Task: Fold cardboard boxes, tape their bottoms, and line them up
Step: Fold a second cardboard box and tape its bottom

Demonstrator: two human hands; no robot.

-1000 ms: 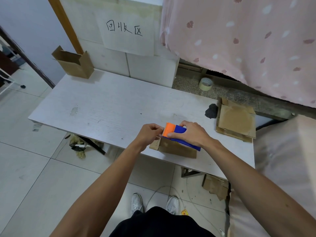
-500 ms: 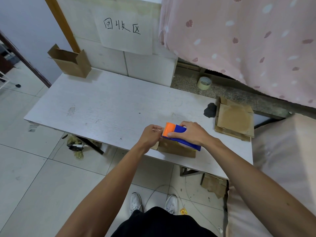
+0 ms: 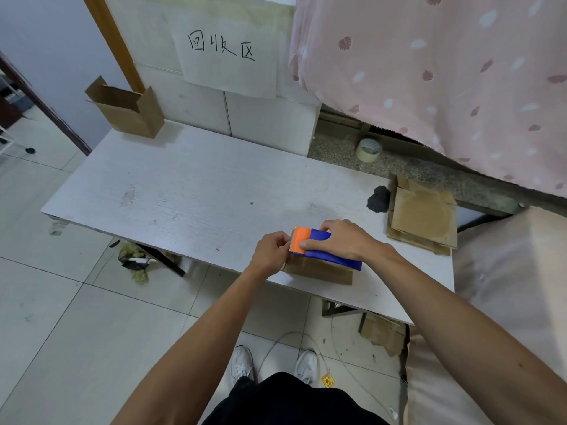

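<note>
A small cardboard box [image 3: 319, 271] lies near the front edge of the white table [image 3: 190, 191]. On top of it rests a blue and orange tape dispenser [image 3: 322, 250], which my right hand [image 3: 346, 240] grips from above. My left hand [image 3: 271, 251] is at the box's left end, fingers curled, pinching at the tape by the dispenser's orange blade end. Most of the box's top is hidden under the dispenser and my hands. A folded open box [image 3: 127, 108] stands upright at the table's far left corner.
A stack of flat cardboard blanks [image 3: 422, 214] lies at the table's right end beside a black lump [image 3: 379, 199]. A tape roll [image 3: 368, 150] sits on the stone ledge behind. A pink curtain hangs at right. Cardboard scraps and a cable lie on the floor.
Hands, dispenser and box stay nearly where they were. My left hand's fingers have closed in tighter at the dispenser's orange end.
</note>
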